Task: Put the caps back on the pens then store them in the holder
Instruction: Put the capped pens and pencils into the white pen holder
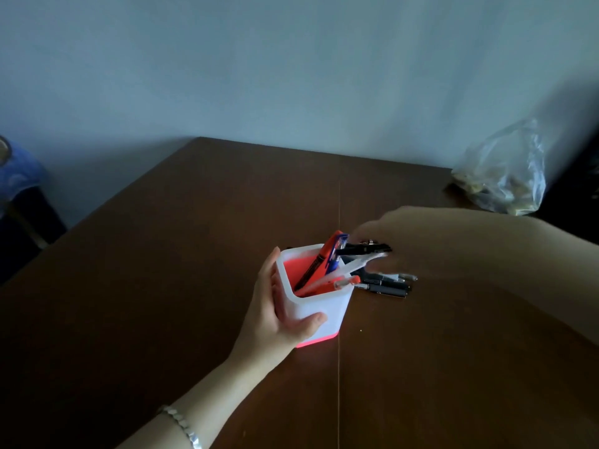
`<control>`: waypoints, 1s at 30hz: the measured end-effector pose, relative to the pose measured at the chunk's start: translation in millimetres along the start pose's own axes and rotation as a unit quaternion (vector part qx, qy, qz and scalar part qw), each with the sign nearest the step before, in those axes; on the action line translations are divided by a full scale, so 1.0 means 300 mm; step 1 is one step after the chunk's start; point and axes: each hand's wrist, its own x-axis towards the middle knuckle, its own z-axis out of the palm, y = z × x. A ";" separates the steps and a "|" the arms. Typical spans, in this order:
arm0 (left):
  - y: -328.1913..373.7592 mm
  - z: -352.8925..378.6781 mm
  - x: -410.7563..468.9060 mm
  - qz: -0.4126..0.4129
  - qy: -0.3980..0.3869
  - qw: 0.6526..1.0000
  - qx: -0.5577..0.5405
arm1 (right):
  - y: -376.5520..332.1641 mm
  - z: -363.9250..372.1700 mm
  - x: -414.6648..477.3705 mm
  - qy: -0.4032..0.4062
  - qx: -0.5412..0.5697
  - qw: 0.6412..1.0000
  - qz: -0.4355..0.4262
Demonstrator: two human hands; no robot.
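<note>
The holder (321, 314), a white square cup with a pink inside and a pink base, is standing upright on the brown table (162, 286), well in from every edge that is showing. The left hand (278, 319) is gripping it from the left. The thumb is pressing the near wall and the fingers are curling round the far left side up to the rim. A silver bracelet (181, 422) is sitting on that wrist, near and left of the holder.

Several pens (324, 267) are leaning inside the holder, their red, blue and clear ends sticking out over its right rim. The right hand (398, 234) is hovering just right of and above that rim, smeared by motion. It is holding a black pen (363, 249) by its right end, with the pen lying nearly level across the rim. The fingers are too blurred to show how they are curling.

A few more dark pens (385, 285) are lying flat on the wood just right of the holder, under the right arm.

Wide stretches of tabletop are lying open left of the holder and in front of it. Behind the holder the table's far edge is meeting the wall. A crumpled plastic bag (505, 176) is resting at the far right corner, well apart from the holder.
</note>
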 end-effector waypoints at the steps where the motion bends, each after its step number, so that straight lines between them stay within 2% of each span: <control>1: 0.000 0.000 0.000 0.003 0.001 1.000 -0.004 | -0.021 -0.033 0.000 0.006 -0.005 1.000 -0.014; 6: 0.000 0.004 0.003 0.008 0.001 1.000 -0.008 | -0.046 -0.112 0.031 0.022 0.027 0.999 -0.025; 11: -0.001 0.003 0.006 0.011 0.001 1.000 -0.004 | -0.043 -0.125 0.052 -0.026 0.079 0.996 -0.016; 16: 0.009 0.002 0.009 0.012 -0.007 1.000 -0.020 | -0.046 -0.114 0.073 0.062 0.054 0.995 -0.051; 21: 0.027 0.000 0.013 0.022 -0.019 0.998 -0.048 | -0.032 -0.073 0.081 0.139 0.169 0.974 -0.053; 24: 0.064 0.004 0.024 0.041 -0.035 0.997 -0.064 | 0.065 -0.037 0.097 0.240 0.281 0.929 0.026; 26: 0.079 0.006 0.028 0.046 -0.049 0.995 -0.067 | 0.145 0.027 0.136 0.271 0.284 0.912 0.120; 28: 0.072 0.004 0.029 0.031 -0.045 0.996 -0.073 | 0.185 0.110 0.191 0.244 0.296 0.901 0.201; 30: 0.057 0.003 0.026 0.018 -0.042 0.996 -0.073 | 0.180 0.190 0.258 0.167 0.314 0.901 0.249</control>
